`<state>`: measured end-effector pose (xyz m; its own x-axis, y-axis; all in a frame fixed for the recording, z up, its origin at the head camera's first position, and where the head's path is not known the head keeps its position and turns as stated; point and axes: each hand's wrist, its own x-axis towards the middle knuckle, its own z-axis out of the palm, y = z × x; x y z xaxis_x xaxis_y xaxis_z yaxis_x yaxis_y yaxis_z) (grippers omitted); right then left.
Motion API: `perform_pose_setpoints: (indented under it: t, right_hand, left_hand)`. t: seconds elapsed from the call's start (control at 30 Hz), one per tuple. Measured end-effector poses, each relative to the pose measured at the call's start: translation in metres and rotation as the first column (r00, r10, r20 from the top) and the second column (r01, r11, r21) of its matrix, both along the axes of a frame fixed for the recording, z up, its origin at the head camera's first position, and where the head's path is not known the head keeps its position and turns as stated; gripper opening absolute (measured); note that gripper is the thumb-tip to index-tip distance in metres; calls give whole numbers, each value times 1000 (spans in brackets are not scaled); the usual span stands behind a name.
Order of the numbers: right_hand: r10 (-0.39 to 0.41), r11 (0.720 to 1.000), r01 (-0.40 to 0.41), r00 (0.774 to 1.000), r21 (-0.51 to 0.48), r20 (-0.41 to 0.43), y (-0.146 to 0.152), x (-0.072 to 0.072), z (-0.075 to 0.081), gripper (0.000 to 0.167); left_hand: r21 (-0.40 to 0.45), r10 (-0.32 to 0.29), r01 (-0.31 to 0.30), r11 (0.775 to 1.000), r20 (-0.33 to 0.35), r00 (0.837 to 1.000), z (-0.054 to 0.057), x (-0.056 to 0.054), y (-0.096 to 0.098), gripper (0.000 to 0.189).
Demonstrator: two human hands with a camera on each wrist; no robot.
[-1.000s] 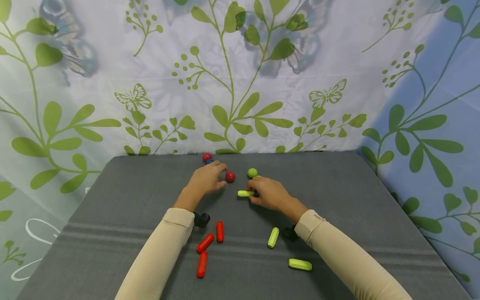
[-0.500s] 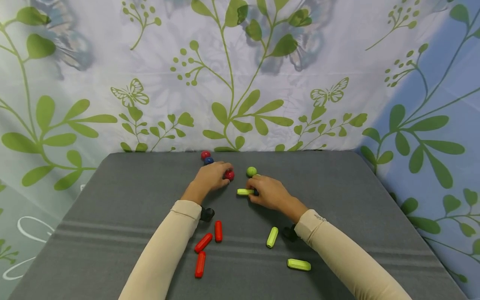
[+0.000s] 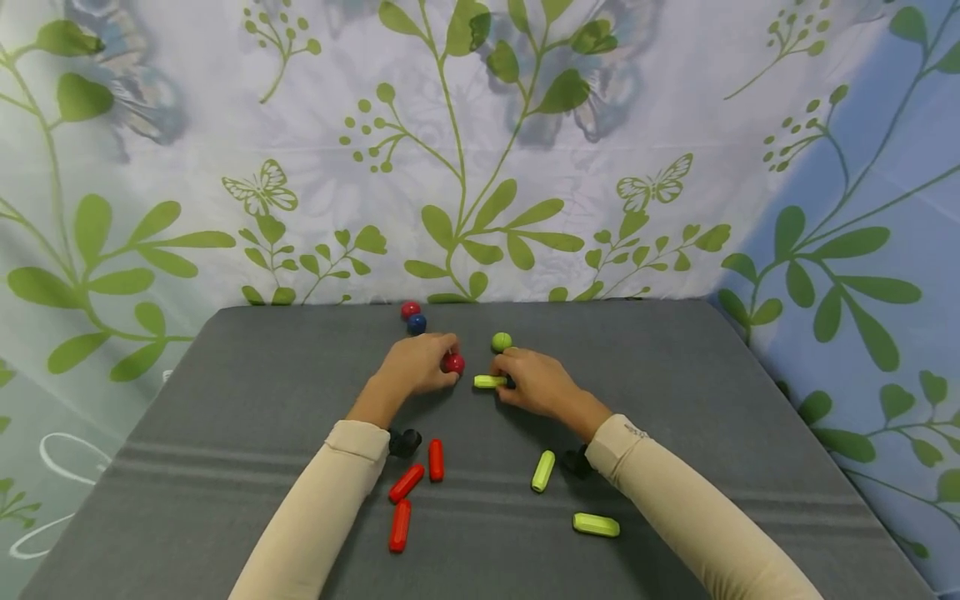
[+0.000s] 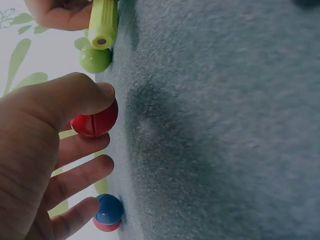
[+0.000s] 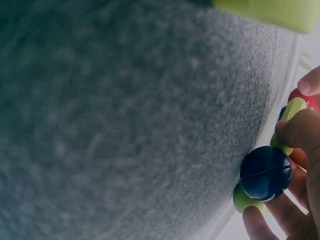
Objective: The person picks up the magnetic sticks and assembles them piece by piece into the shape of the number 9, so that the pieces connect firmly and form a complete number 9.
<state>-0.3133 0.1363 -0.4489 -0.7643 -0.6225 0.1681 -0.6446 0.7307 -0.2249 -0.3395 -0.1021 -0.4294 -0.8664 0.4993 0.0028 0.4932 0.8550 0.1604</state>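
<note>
In the head view, my left hand (image 3: 416, 365) pinches a red ball (image 3: 454, 363) between thumb and index finger; the left wrist view shows the thumb lying over this red ball (image 4: 97, 120). My right hand (image 3: 534, 382) pinches a yellow-green ribbed stick (image 3: 488, 382), which points left toward the red ball. Close under that hand's thumb is a dark blue ball (image 5: 265, 173), largely hidden from the head view; whether the fingers touch it I cannot tell. Just behind the right hand sits a green ball (image 3: 502, 342), with another green shape half hidden beside it.
At the table's back edge, another red ball (image 3: 410, 310) sits beside a blue ball (image 3: 417, 324). Several red sticks (image 3: 407, 483) lie left of centre on the grey table (image 3: 285, 375). Two yellow-green sticks (image 3: 543, 472) lie near the right forearm. A patterned curtain (image 3: 330, 167) hangs behind.
My left hand has closed its thumb and finger on the red ball and drawn it slightly toward me. The right hand stays nearly still with its stick.
</note>
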Motion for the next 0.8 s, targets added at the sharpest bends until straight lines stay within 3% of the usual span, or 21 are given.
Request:
perform_pose_setpoints:
  t: [0.3, 0.8]
  right_hand:
    - [-9, 1000, 9, 1000, 17, 3, -3, -1, 1, 17]
    - [-8, 1000, 8, 1000, 19, -11, -4, -3, 0, 17]
  left_hand:
    - [-13, -31, 30, 999, -34, 999, 0, 16, -4, 31]
    - [-23, -22, 21, 1000, -29, 999, -3, 21, 0, 32]
